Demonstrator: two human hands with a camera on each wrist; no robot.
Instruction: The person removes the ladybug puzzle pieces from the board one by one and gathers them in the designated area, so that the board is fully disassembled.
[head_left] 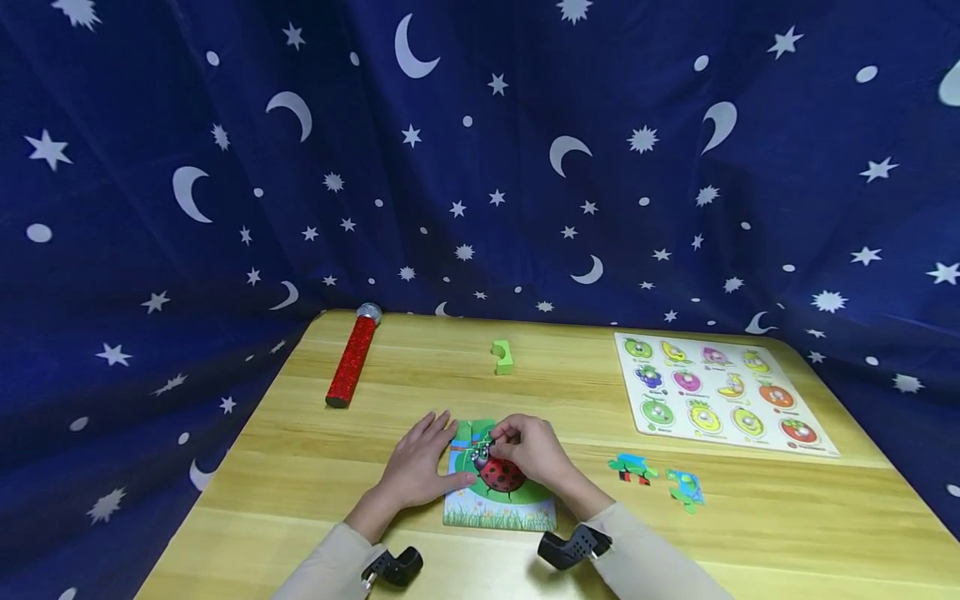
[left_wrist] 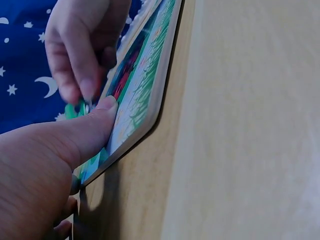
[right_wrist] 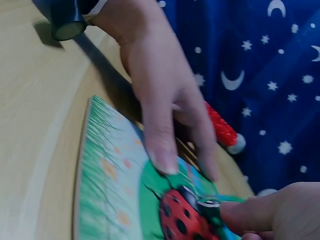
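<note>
A ladybug jigsaw puzzle (head_left: 498, 518) in a flat tray lies in front of me, with grass along its near edge. My left hand (head_left: 420, 468) rests at its left side, fingers spread. In the left wrist view, the left thumb (left_wrist: 90, 132) presses on the puzzle's surface. Over the upper part of the puzzle, my right hand (head_left: 534, 450) pinches a small puzzle piece (right_wrist: 214, 212) between thumb and fingers. This piece shows green and part of an eye, beside the red ladybug (right_wrist: 179, 215); whether it is seated cannot be told.
Two loose clusters of puzzle pieces, one (head_left: 633, 469) and another (head_left: 686, 488), lie to the right. Behind them is a white fruit peg board (head_left: 812, 402). A red glittery toy microphone (head_left: 351, 362) lies at the far left, and a green notched block (head_left: 503, 358) at the back middle.
</note>
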